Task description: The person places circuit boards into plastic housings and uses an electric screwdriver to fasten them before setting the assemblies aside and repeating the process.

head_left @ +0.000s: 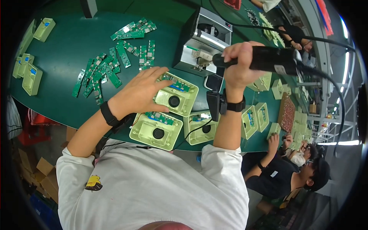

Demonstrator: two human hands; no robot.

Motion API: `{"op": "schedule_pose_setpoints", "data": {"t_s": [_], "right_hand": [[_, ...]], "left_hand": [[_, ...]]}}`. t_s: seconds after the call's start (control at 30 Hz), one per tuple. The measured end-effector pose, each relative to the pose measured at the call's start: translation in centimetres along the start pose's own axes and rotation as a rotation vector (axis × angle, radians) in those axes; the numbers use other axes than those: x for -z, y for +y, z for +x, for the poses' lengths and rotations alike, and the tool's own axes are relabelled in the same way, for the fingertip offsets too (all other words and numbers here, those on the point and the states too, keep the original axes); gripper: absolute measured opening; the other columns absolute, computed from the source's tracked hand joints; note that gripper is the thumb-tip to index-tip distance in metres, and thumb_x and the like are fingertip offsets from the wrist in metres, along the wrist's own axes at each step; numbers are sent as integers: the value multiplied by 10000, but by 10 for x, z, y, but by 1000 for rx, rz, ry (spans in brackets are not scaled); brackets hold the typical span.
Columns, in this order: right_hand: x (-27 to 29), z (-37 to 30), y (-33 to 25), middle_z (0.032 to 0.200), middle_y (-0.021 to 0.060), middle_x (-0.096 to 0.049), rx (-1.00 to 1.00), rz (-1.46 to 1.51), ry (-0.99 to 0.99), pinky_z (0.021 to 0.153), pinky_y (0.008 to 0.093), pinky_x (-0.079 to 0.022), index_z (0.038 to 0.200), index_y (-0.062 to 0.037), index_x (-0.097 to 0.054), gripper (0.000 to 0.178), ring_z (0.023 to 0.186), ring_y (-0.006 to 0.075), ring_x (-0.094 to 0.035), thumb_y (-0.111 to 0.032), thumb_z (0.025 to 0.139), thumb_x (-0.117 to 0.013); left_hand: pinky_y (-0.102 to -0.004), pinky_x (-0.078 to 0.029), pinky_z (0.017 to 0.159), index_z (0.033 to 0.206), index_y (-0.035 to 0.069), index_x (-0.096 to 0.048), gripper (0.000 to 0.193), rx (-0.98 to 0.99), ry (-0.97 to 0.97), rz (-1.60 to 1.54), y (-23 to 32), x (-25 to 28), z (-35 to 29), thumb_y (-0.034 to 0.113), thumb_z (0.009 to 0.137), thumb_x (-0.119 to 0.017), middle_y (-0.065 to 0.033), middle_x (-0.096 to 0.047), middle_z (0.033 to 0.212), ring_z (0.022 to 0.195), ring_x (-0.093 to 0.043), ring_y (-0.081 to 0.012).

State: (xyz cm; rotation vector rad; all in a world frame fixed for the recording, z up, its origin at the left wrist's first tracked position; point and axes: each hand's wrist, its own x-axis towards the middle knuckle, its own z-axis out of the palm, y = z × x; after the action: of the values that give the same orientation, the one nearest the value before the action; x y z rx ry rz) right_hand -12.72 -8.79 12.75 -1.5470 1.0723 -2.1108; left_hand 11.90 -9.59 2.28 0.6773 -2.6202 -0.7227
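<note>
Left hand (140,92) spread wide, fingers laid over the left side of a pale green housing (186,100), centre of frame. Housing lies open side up, with a green board (180,85) along its upper edge and a black speaker (174,101) below. Right hand (240,63), right of centre, wrapped round a black screwdriver (274,59), its tip end pointing left at a metal feeder (188,57), top centre; contact cannot be told. Two more housings just below the first: one to the left (143,134), one to the right (194,138). Loose boards (103,71) heaped upper left on the green table (53,76). Small housings (32,80) at far left. Co-worker (276,176) lower right, hands near other housings.
</note>
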Motion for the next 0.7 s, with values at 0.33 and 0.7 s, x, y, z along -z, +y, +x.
{"op": "schedule_pose_setpoints", "data": {"t_s": [0.33,0.7], "right_hand": [[3,-31,-7,657,73,-499,-276,100,-90,514,362,-463,981,-28,-504,149,490,172,-469,-110,987,-628],[2,-75,-8,648,73,-489,-248,48,-148,505,351,-457,958,-44,-467,223,487,168,-456,-143,981,-666]], "left_hand": [[-524,-384,1193,1459,99,-608,826,35,52,-26,3,-8,-6,500,783,-861,-218,-439,1582,1462,-414,-427],[-529,-391,1183,1450,96,-620,820,33,65,-33,3,-12,-8,506,783,-864,-196,-433,1588,1462,-407,-429]]}}
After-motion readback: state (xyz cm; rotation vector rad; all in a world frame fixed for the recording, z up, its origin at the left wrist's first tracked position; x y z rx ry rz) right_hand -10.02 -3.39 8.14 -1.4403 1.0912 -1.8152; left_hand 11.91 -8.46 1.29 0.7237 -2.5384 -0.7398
